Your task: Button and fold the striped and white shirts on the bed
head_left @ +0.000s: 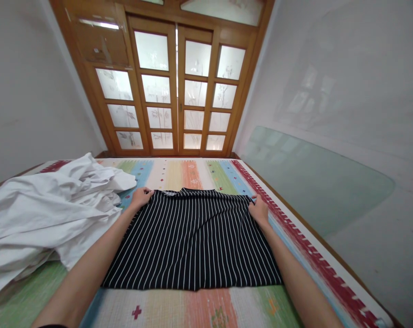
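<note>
A black garment with thin white stripes (193, 241) lies spread flat on a colourful striped mat (193, 310). My left hand (140, 197) pinches the garment's far left corner. My right hand (259, 210) pinches its far right corner. Both arms reach forward along the garment's two sides. The near hem lies straight across the mat.
A pile of crumpled white cloth (45, 214) lies on the mat to the left, close to my left arm. A wooden door with frosted glass panes (175, 91) stands beyond the mat. A white wall (346, 114) runs along the right side.
</note>
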`<state>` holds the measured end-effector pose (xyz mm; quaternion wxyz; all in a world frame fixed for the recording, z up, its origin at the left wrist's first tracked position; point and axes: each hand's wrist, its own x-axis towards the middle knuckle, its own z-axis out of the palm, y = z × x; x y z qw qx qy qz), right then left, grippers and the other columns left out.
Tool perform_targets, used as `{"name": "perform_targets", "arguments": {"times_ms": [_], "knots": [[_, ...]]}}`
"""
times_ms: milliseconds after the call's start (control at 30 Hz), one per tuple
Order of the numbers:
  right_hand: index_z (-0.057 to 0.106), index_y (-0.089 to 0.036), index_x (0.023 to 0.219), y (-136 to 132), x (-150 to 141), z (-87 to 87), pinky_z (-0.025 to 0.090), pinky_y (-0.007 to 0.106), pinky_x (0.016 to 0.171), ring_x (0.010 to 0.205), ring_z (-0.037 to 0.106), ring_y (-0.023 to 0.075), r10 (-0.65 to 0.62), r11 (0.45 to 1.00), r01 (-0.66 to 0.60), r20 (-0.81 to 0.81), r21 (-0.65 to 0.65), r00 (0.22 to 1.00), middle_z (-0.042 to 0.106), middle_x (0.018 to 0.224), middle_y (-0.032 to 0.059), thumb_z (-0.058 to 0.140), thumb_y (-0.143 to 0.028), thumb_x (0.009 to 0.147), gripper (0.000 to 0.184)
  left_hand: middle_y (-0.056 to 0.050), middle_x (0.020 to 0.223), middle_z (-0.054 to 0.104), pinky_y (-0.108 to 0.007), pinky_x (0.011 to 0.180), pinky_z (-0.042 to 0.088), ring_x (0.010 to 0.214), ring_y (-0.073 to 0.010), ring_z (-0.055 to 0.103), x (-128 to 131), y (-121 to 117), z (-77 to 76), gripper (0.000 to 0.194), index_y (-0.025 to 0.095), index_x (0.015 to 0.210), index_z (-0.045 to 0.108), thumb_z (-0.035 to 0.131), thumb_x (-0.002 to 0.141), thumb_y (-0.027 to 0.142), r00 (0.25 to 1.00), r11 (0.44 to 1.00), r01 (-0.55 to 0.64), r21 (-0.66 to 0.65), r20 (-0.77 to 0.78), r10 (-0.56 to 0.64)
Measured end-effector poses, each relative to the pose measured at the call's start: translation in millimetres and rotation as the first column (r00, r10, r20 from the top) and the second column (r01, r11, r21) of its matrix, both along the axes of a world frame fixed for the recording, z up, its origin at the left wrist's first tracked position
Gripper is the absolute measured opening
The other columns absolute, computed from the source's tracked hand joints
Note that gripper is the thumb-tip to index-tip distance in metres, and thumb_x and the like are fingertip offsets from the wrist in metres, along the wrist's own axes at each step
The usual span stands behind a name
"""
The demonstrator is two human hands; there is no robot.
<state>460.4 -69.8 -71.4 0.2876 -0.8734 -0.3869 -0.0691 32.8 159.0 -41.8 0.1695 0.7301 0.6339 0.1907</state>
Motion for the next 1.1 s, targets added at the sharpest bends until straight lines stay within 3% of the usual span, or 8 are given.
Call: {"name": "perform_targets", "arguments": {"times_ms": [267,467,567,633,733,833,967,1100], "knots": [[0.061,-0.013,0.107,0,-10,2.4,0.039,0.03,0.072,0.085,0.062,0.0238,-0.026,0.989,0.036,0.068,-0.147,0.997,0.066,0.087,0.0113,0.047,-0.011,0.081,0.03,-0.008,0.087,0.074,-0.027,0.075,0.047,0.089,-0.0243,0.067,2,2,-1.8,0.016,0.016,0.079,0.07,0.058,0.079,0.025,0.998,1.0,-0.03,-0.005,-0.046,0.03],[0.057,-0.013,0.108,-7,-12,6.1,0.042,0.031,0.076,0.084,0.062,0.0232,0.042,0.999,-0.041,0.048,-0.017,0.998,0.064,0.083,0.0081,0.047,-0.018,0.083,0.027,-0.013,0.101,0.071,-0.032,0.086,0.047,0.099,-0.0259,0.064,1,-8,8.8,0.023,0.014,0.091,0.068,0.05,0.083,0.026,0.998,0.998,-0.021,0.067,-0.056,0.025],[0.053,-0.014,0.109,-19,-9,10.2,0.043,0.032,0.076,0.081,0.062,0.0232,0.086,0.995,-0.088,0.028,0.051,0.996,0.063,0.081,0.0054,0.052,-0.028,0.083,0.03,-0.016,0.113,0.065,-0.034,0.093,0.044,0.11,-0.0278,0.059,-9,-24,16.3,0.032,0.012,0.105,0.063,0.05,0.084,0.032,0.997,0.983,0.0,0.183,-0.077,0.014],[0.052,-0.015,0.11,-32,-6,13.4,0.043,0.032,0.075,0.08,0.063,0.0231,0.107,0.993,-0.106,-0.004,0.048,0.994,0.063,0.079,0.0039,0.055,-0.032,0.081,0.034,-0.016,0.106,0.066,-0.035,0.091,0.045,0.105,-0.0282,0.06,-19,-39,19.3,0.034,0.011,0.103,0.062,0.05,0.085,0.038,0.991,0.969,0.057,0.241,-0.13,-0.026],[0.051,-0.017,0.108,-55,-4,16.5,0.043,0.031,0.073,0.077,0.064,0.0232,0.105,0.994,-0.106,-0.073,-0.006,0.992,0.063,0.074,0.0022,0.059,-0.036,0.079,0.035,-0.011,0.082,0.068,-0.034,0.077,0.047,0.085,-0.028,0.065,-34,-67,18.3,0.036,0.016,0.081,0.063,0.046,0.086,0.047,0.956,0.979,0.168,0.117,-0.26,-0.134],[0.052,-0.018,0.103,-75,-6,15.2,0.042,0.03,0.069,0.072,0.064,0.0225,0.123,0.988,-0.134,-0.136,-0.072,0.983,0.06,0.066,-0.0005,0.06,-0.04,0.078,0.035,-0.011,0.075,0.068,-0.034,0.071,0.046,0.08,-0.0291,0.066,-43,-90,13.0,0.034,0.018,0.071,0.06,0.05,0.085,0.047,0.913,0.975,0.221,0.005,-0.352,-0.205],[0.054,-0.019,0.102,-96,-12,9.6,0.041,0.029,0.063,0.063,0.062,0.0207,0.205,0.969,-0.224,-0.165,-0.103,0.965,0.057,0.059,-0.0041,0.059,-0.038,0.076,0.033,-0.01,0.08,0.071,-0.032,0.071,0.045,0.084,-0.0274,0.067,-45,-103,8.8,0.025,0.019,0.071,0.06,0.05,0.085,0.036,0.911,0.975,0.221,0.033,-0.364,-0.194],[0.056,-0.022,0.103,-111,-14,7.9,0.041,0.029,0.063,0.058,0.059,0.0182,0.265,0.962,-0.272,-0.136,-0.034,0.955,0.057,0.062,-0.0047,0.055,-0.031,0.074,0.03,-0.01,0.082,0.072,-0.032,0.072,0.044,0.085,-0.0276,0.067,-50,-103,9.8,0.025,0.019,0.076,0.059,0.044,0.087,0.035,0.946,0.983,0.167,0.075,-0.293,-0.138]]}}
